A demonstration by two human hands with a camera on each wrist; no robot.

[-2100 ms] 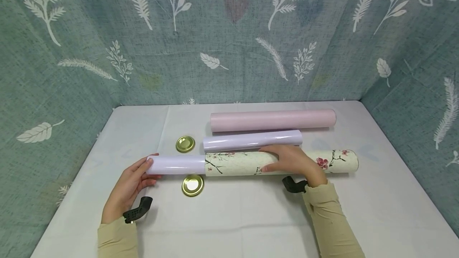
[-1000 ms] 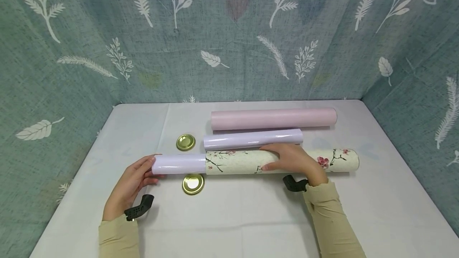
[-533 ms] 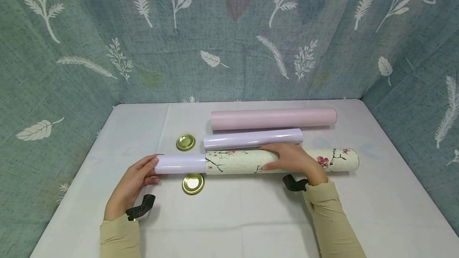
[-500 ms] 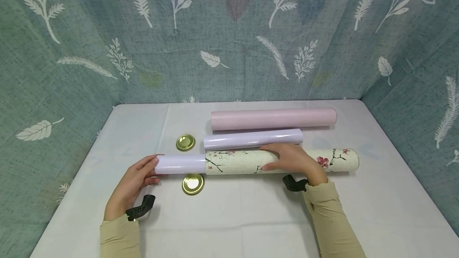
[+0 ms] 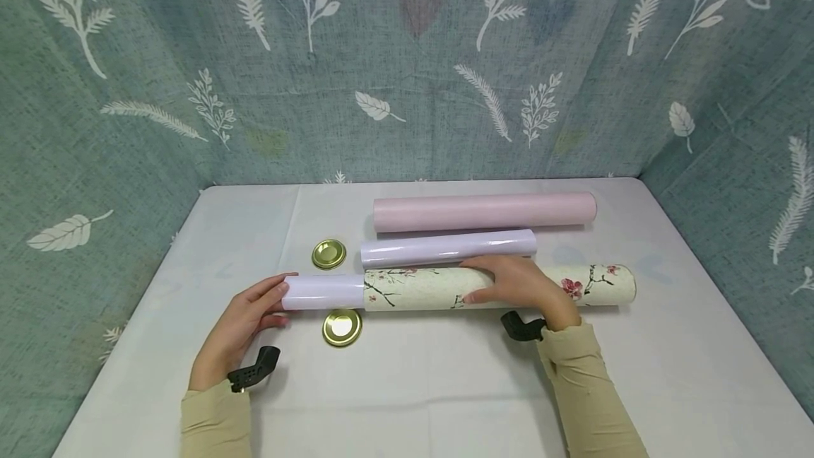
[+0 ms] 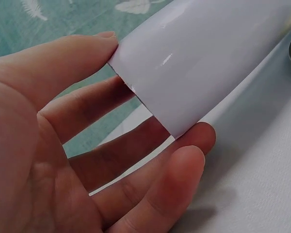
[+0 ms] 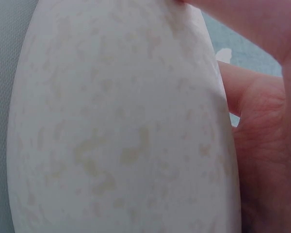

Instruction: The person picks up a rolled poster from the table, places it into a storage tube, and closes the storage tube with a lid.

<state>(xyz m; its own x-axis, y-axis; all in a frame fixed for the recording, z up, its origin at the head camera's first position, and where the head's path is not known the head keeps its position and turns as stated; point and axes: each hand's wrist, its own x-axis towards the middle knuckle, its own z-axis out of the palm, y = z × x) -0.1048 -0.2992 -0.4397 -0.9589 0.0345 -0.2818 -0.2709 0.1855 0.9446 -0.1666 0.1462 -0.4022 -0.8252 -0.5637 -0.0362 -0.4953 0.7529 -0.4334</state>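
In the head view a floral roll (image 5: 413, 292), cream with dark twigs and red blossoms, lies crosswise on the table. Out of its left end sticks a short length of a glossy lilac paper roll (image 5: 324, 292); the part inside is hidden. My left hand (image 5: 240, 320) holds the lilac roll's free end, thumb on one side and fingers around the other. The left wrist view shows this lilac roll (image 6: 199, 63) between thumb and fingers. My right hand (image 5: 518, 285) grips the floral roll from above near its middle. Up close, the floral roll (image 7: 121, 121) fills most of the right wrist view.
Behind the floral roll lie a second lilac roll (image 5: 445, 249) and a thicker pink roll (image 5: 483, 212). Two gold jar lids, one behind (image 5: 328, 254) and one in front (image 5: 342, 328), flank the protruding lilac roll. Patterned green cloth (image 5: 407, 140) walls the table's back and sides.
The left hand has moved right, and the lilac roll has slid farther into the floral roll, so less of it shows. The right hand and floral roll have stayed put.
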